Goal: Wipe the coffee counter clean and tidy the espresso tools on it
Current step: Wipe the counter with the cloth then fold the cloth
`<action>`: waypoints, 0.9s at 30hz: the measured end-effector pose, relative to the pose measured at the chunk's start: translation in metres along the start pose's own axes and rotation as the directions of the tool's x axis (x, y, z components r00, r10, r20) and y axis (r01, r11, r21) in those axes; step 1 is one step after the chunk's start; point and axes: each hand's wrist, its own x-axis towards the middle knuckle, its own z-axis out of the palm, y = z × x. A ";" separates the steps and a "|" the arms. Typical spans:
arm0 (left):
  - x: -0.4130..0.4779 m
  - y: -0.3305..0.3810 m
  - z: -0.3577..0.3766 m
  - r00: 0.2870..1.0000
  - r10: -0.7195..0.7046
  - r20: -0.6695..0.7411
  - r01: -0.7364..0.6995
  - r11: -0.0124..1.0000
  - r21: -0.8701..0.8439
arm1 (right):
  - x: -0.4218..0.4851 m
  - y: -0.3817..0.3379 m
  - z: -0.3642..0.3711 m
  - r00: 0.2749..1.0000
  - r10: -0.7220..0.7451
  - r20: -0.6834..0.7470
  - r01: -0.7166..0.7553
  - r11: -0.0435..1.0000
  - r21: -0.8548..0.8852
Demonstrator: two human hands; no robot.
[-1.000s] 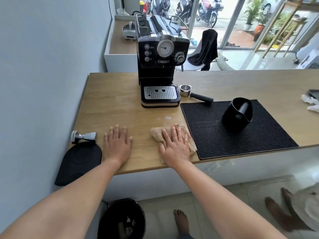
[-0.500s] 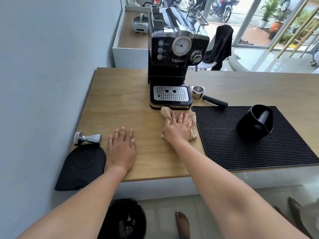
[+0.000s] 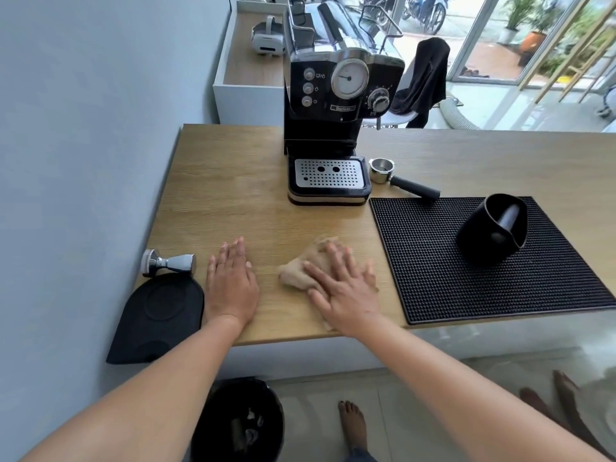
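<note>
A beige cloth [image 3: 301, 270] lies on the wooden counter [image 3: 226, 195], near its front edge. My right hand [image 3: 343, 288] presses flat on the cloth with fingers spread. My left hand [image 3: 231, 285] rests flat on the bare wood, holding nothing. A metal tamper [image 3: 168, 261] lies on its side at the left, just above a black tamping mat [image 3: 156, 315] that overhangs the front edge. A portafilter [image 3: 400, 180] lies right of the black espresso machine [image 3: 333, 111]. A black knock box [image 3: 491, 228] stands on the black rubber bar mat [image 3: 483, 281].
A grey wall [image 3: 83, 161] runs along the counter's left side. A black bin [image 3: 238, 425] stands on the floor below the front edge, beside my bare foot [image 3: 351, 425]. Behind the counter is a chair draped with dark cloth [image 3: 425, 78].
My right hand has dragged the cloth from just below the machine's drip tray back toward the front edge and slightly left. My left hand has stayed put.
</note>
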 end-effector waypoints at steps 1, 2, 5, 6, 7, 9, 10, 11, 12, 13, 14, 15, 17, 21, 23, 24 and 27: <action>0.000 0.000 0.001 1.000 0.005 0.000 -0.005 1.000 0.016 | 0.006 0.014 -0.005 0.998 0.065 -0.005 -0.065 0.998 -0.013; 0.001 0.000 0.002 1.000 0.011 -0.002 -0.011 0.999 0.031 | 0.017 0.023 -0.010 0.991 0.131 -0.006 -0.131 0.991 -0.025; 0.002 -0.001 0.004 1.000 0.011 0.012 -0.011 0.999 0.047 | 0.060 0.023 -0.014 0.961 0.275 -0.016 -0.275 0.961 -0.014; 0.002 -0.001 0.004 1.000 0.008 0.013 -0.008 0.999 0.052 | 0.073 0.014 -0.012 0.952 0.306 -0.018 -0.306 0.952 -0.002; 0.002 -0.001 0.004 1.000 0.006 0.011 -0.007 0.999 0.053 | 0.083 0.005 -0.010 0.947 0.322 -0.015 -0.322 0.947 0.012; 0.002 0.000 0.002 1.000 0.000 0.009 -0.001 0.999 0.036 | 0.090 -0.016 -0.007 0.954 0.299 -0.007 -0.299 0.954 0.030; 0.003 0.001 0.002 1.000 -0.003 0.005 0.003 1.000 0.028 | 0.088 -0.026 -0.005 0.966 0.260 0.000 -0.259 0.965 0.035; 0.001 0.002 0.001 1.000 -0.005 0.001 0.005 1.000 0.026 | 0.081 -0.034 -0.003 0.978 0.207 0.009 -0.207 0.977 0.043; 0.002 0.002 0.000 1.000 -0.006 0.002 0.005 1.000 0.026 | 0.071 -0.041 -0.001 0.989 0.147 0.018 -0.148 0.988 0.052; 0.002 0.001 -0.001 1.000 -0.003 0.008 0.003 1.000 0.029 | 0.058 -0.046 0.001 0.996 0.085 0.025 -0.086 0.995 0.060; 0.000 0.001 -0.001 1.000 0.003 0.013 -0.003 0.999 0.033 | 0.040 -0.046 0.003 0.999 0.023 0.029 -0.024 0.998 0.057; 0.000 0.000 -0.002 1.000 0.007 0.016 -0.008 0.999 0.042 | 0.023 -0.043 0.006 0.999 -0.036 0.029 0.035 0.998 0.050; 0.000 -0.001 -0.002 1.000 0.015 0.024 -0.016 0.998 0.063 | -0.007 -0.025 0.009 0.995 -0.094 0.013 0.094 0.995 0.031; 0.000 0.000 0.000 0.999 0.027 0.041 -0.031 0.994 0.100 | -0.005 0.022 0.001 0.997 0.071 -0.029 -0.072 0.997 -0.038; 0.000 0.000 0.001 0.999 0.032 0.036 -0.035 0.994 0.105 | 0.025 0.029 -0.005 0.972 0.231 -0.046 -0.233 0.971 -0.044; -0.001 0.000 0.002 0.999 0.035 0.029 -0.037 0.994 0.107 | 0.041 0.027 -0.009 0.955 0.293 -0.051 -0.295 0.955 -0.026; 0.000 -0.001 0.004 0.999 0.035 0.022 -0.038 0.992 0.117 | 0.082 0.003 -0.013 0.937 0.347 -0.028 -0.347 0.938 0.018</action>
